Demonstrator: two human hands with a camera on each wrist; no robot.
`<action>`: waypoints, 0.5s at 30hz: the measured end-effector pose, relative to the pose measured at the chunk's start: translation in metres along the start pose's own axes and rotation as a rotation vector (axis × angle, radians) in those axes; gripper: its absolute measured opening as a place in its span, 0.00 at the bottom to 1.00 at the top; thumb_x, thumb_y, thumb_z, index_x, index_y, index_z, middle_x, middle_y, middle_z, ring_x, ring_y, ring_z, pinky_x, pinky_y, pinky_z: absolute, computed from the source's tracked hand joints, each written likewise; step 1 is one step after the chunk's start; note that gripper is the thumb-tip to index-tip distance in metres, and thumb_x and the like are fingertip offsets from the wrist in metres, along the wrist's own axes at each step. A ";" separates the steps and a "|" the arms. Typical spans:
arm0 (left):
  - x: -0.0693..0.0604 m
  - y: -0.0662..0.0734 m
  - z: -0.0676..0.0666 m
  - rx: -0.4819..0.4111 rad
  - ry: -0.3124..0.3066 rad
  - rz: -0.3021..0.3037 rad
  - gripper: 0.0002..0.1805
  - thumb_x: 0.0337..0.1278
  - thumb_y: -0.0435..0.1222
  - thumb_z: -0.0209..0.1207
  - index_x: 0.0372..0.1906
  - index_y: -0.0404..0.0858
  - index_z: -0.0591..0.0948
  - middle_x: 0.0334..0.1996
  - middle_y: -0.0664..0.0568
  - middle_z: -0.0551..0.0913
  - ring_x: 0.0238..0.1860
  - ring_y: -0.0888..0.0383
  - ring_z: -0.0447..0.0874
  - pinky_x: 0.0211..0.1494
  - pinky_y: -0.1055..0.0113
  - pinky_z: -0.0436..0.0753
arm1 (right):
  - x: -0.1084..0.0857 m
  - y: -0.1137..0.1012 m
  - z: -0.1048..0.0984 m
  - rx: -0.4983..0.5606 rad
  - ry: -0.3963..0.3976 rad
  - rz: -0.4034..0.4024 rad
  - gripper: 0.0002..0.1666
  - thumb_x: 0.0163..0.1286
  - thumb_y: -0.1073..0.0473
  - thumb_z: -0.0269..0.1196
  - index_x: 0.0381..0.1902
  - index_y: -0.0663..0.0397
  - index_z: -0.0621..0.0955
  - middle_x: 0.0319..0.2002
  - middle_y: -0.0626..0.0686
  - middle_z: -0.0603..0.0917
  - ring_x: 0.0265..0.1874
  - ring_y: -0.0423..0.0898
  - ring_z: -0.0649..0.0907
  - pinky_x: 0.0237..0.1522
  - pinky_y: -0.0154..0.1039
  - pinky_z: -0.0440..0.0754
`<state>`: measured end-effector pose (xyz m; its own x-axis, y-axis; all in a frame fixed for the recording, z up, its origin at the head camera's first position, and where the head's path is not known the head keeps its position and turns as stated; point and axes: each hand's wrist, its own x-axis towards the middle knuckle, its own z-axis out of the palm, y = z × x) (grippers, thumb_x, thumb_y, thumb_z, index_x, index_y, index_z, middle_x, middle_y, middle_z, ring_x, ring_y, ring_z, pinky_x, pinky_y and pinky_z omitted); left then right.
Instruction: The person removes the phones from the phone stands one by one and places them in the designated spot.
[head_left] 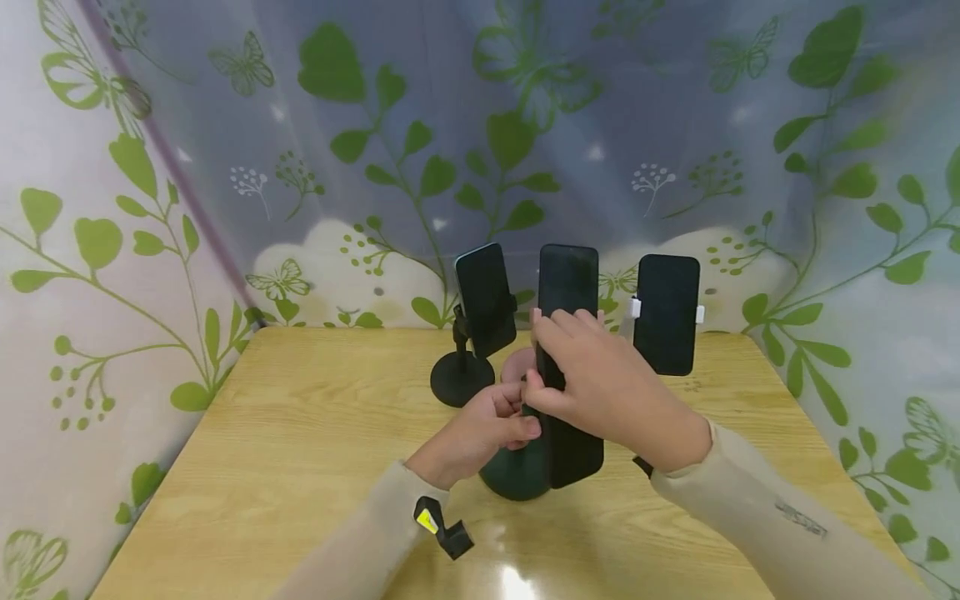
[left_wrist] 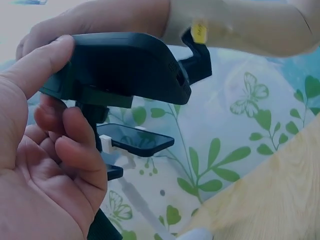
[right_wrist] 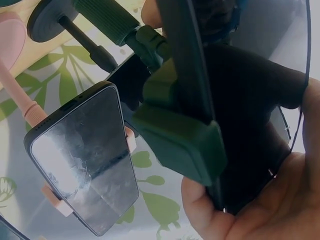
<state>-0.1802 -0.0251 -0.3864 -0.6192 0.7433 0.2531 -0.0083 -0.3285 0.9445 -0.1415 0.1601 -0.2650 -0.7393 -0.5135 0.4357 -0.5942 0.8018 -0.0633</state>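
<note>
- Head view: the left hand (head_left: 480,429) is curled in at the left side of the front phone (head_left: 576,454), and the right hand (head_left: 607,379) lies across its upper part, thumb at the left edge, gripping it.
- Also in the head view: the front phone is at the middle of the wooden table (head_left: 300,425), tilted, above the round base of a dark green stand (head_left: 517,479) (the hands hide much of the rest).
- Behind these, same view: an upright phone (head_left: 568,271) stands beyond the right hand's fingers; to its left a second phone (head_left: 486,300) leans in a black stand (head_left: 459,379); to its right a third phone (head_left: 666,312) sits between white clamp tabs (head_left: 635,307).
- Left wrist view: the left hand pinches the green clamp (left_wrist: 57,86) at the front phone's edge, thumb above and bent fingers below. The phone is seen nearly edge-on, with the right sleeve (left_wrist: 240,25) and a black wrist mount (left_wrist: 197,65) past it. Lower down is the white-clamped phone, near leafy cloth (left_wrist: 215,155).
- Right wrist view: the right hand's fingers bend round the front phone's edge, near the green clamp (the dark glass blurs into shadow, so the exact contact is hard to tell). The clamp hooks over the phone's side. Apart from it, the upright phone is held by pink clamp tabs (right_wrist: 57,200), with a pink pole (right_wrist: 20,95) above.
</note>
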 end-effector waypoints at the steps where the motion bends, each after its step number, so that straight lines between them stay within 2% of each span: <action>1: -0.001 -0.001 -0.001 0.010 0.001 0.009 0.24 0.58 0.56 0.71 0.45 0.43 0.79 0.22 0.58 0.64 0.22 0.60 0.58 0.31 0.68 0.62 | 0.001 -0.001 0.001 -0.004 0.002 -0.013 0.21 0.69 0.53 0.62 0.56 0.57 0.79 0.34 0.48 0.74 0.31 0.47 0.70 0.29 0.40 0.71; 5: -0.002 -0.004 -0.001 0.031 0.002 0.034 0.25 0.57 0.60 0.68 0.43 0.45 0.78 0.23 0.60 0.64 0.23 0.60 0.58 0.32 0.67 0.62 | 0.002 -0.001 0.004 -0.028 0.026 -0.058 0.18 0.68 0.55 0.64 0.52 0.57 0.80 0.32 0.48 0.72 0.29 0.47 0.67 0.27 0.38 0.68; 10: -0.001 -0.003 0.001 0.038 0.003 0.045 0.25 0.56 0.62 0.66 0.42 0.46 0.78 0.24 0.60 0.66 0.23 0.61 0.59 0.32 0.67 0.62 | 0.002 -0.001 0.004 -0.041 0.039 -0.054 0.18 0.67 0.55 0.65 0.53 0.56 0.80 0.32 0.47 0.72 0.30 0.47 0.68 0.25 0.37 0.67; 13: 0.000 -0.002 0.002 0.035 -0.005 0.036 0.24 0.56 0.62 0.66 0.40 0.46 0.79 0.23 0.60 0.65 0.23 0.61 0.59 0.32 0.66 0.61 | 0.002 0.000 0.003 -0.044 0.027 -0.051 0.11 0.67 0.55 0.65 0.44 0.52 0.78 0.30 0.46 0.70 0.29 0.46 0.67 0.24 0.37 0.66; 15: 0.000 -0.002 0.002 0.027 -0.010 0.032 0.23 0.56 0.61 0.66 0.40 0.47 0.79 0.23 0.60 0.65 0.23 0.60 0.59 0.32 0.65 0.61 | 0.002 0.000 0.003 -0.047 0.023 -0.054 0.09 0.67 0.55 0.65 0.41 0.50 0.77 0.30 0.46 0.69 0.29 0.46 0.66 0.23 0.37 0.66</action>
<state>-0.1785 -0.0234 -0.3881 -0.6109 0.7385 0.2854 0.0331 -0.3364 0.9411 -0.1434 0.1581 -0.2670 -0.6986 -0.5499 0.4578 -0.6172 0.7868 0.0032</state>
